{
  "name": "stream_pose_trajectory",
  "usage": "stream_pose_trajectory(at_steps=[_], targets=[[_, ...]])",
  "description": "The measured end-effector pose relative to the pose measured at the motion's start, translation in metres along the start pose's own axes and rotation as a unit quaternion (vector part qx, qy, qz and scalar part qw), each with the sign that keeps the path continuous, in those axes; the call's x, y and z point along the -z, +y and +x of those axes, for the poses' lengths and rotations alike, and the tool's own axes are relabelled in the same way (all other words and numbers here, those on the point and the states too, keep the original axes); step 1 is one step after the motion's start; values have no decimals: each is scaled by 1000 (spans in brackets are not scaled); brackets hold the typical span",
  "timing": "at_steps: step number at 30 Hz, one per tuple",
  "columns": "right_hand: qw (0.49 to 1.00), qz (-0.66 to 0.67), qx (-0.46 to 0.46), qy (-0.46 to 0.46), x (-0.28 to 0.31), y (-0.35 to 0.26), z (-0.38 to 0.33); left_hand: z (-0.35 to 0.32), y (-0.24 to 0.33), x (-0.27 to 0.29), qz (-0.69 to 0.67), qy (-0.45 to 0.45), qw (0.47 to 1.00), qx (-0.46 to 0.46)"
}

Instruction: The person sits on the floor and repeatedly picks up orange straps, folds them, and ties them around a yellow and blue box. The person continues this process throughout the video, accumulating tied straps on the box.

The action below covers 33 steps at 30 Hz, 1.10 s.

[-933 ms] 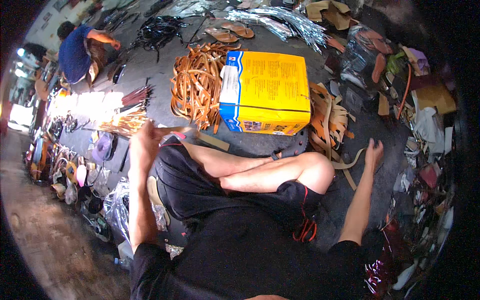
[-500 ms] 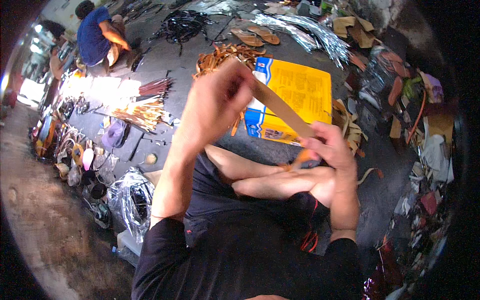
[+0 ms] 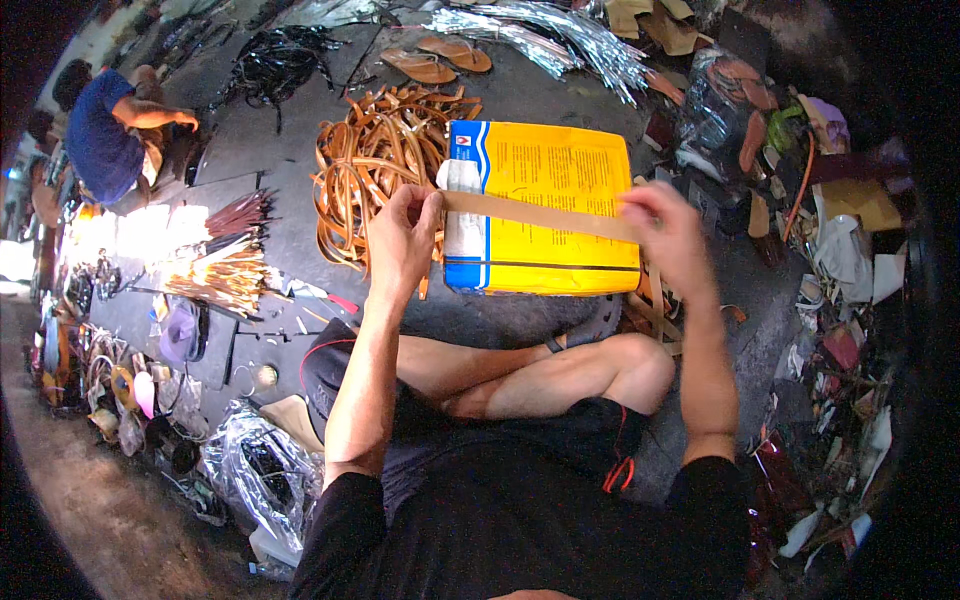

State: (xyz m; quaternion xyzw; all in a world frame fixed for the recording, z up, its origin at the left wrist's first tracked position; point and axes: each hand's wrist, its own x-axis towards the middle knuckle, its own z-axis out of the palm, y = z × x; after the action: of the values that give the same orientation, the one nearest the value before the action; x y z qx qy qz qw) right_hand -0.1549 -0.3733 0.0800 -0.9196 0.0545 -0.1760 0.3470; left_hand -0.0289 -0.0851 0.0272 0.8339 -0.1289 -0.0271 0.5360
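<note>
A flat tan strip (image 3: pixel 545 216), like leather or similar material, stretches nearly level between my hands. My left hand (image 3: pixel 403 240) pinches its left end between thumb and fingers. At the other end, my right hand (image 3: pixel 675 238) is closed on the strip, its fingers smeared by motion. Beneath the strip is a yellow and blue box (image 3: pixel 560 265) with a thin dark band around its near part. Whether the strip touches the box top, I cannot tell. A tangled heap of glossy brown straps (image 3: pixel 350 165) lies beside the box, left of it and partly behind my left hand.
Tan strips (image 3: pixel 657 300) lie right of the box, near my knee. Sandals (image 3: pixel 420 67) and silvery strips (image 3: pixel 540 40) are at the back. Scraps line the right side. A clear plastic bag (image 3: pixel 262 465) sits at left; another person (image 3: pixel 105 140) crouches at far left.
My left hand has come down from a raised position, and the strip has gone from slanted to nearly level over the box. The whole view has shifted, showing more of the brown strap heap.
</note>
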Motion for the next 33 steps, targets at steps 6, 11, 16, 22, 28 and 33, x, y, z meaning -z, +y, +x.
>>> stream_pose_trajectory(at_steps=[6,11,16,22,28,33], targets=[[976,48,186,-106,-122,-58,62,3,-10,-8,-43,18,999,-16],[971,108,183,-108,-146,-47,66,4,-27,-16,-130,16,991,35],[974,109,157,-118,-147,-46,61,2,-35,-20,-191,1,980,64],[970,83,211,-92,-149,-41,54,4,-38,-17,-288,-44,949,123],[949,-38,303,-82,-150,-42,56,11,-36,-13,-314,-73,933,158],[970,33,229,-74,-151,-53,54,8,-40,-20,-323,-40,929,178]])
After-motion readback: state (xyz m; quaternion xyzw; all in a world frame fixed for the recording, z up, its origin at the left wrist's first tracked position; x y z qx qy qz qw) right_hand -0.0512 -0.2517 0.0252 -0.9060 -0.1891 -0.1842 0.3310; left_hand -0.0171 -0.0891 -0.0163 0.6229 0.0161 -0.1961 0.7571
